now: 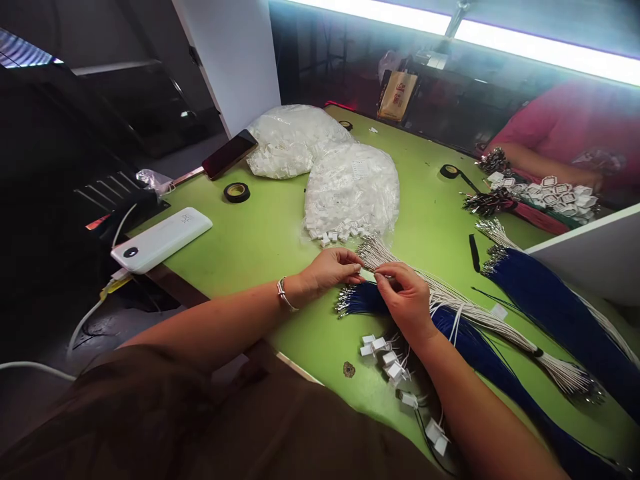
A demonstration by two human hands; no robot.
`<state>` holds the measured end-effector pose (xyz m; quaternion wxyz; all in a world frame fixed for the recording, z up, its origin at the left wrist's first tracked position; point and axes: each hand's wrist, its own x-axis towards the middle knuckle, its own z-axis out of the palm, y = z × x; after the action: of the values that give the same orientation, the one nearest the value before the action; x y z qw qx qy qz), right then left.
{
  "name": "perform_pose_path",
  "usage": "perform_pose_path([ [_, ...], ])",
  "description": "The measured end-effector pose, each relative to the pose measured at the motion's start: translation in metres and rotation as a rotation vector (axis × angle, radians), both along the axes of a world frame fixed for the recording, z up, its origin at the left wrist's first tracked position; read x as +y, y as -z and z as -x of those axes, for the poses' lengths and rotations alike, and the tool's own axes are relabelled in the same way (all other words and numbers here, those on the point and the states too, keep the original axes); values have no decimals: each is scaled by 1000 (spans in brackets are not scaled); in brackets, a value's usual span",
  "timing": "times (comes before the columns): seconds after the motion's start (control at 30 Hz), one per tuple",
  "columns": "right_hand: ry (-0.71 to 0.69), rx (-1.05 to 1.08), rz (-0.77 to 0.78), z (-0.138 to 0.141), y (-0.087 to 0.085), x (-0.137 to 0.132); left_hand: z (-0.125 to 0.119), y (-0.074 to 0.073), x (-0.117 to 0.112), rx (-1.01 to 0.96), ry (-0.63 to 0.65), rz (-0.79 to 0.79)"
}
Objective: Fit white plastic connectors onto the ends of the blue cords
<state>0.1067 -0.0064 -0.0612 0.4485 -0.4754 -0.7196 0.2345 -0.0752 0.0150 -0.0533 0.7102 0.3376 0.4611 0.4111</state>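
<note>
head view: left hand (333, 272) pinches a small white piece; right hand (406, 297) meets it, thumb and forefinger closed, on what i cannot tell. the step looks like fitting a wire end into a housing; the next move seems to call for careful lining-up. white wires (463, 303) lie beside the right hand, over blue wires (367, 300) that crowd the space. bagged housings (353, 187) sit just beyond; wired connectors (395, 367) lie near the right forearm.

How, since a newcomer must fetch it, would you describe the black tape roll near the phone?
On the green table, find the two bulging plastic bags. Left of them, near the dark phone, lies the black tape roll, the only one on that side.
</note>
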Motion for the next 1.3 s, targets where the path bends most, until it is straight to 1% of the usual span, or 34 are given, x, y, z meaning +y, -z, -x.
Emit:
perform_pose_path([
  [0.07,43,68,114,-1,-4,0,0,0,0,-13,26,-18],
  [0.13,52,105,211,-2,-7,1,1,-2,0,-49,47,-25],
  [0.23,54,129,254,-1,-8,2,2,-3,1,-74,69,-9],
  [0.37,53,93,202,3,-8,-3,0,-2,2,-65,81,8],
  [0.57,39,-68,89,5,-6,-8,-5,0,0,-47,111,3],
  [0.73,66,-185,22,2,-1,-6,-6,-3,-2,16,125,-27],
  [0.87,72,-285,-64,4,0,-8,-9,-6,-5,92,157,-62],
  [0.93,69,-249,-58,5,0,-9,-11,-8,-6,131,150,-88],
  [1.03,61,-131,59,3,-2,-10,-12,-6,-6,134,124,-113],
  [1.1,55,-118,107,2,-3,-10,-11,-4,-5,111,115,-118],
  [1.2,21,-189,73,1,-3,-11,-10,0,-5,101,140,-132],
  [1.3,-18,-223,45,3,-4,-13,-10,0,-5,132,174,-130],
])
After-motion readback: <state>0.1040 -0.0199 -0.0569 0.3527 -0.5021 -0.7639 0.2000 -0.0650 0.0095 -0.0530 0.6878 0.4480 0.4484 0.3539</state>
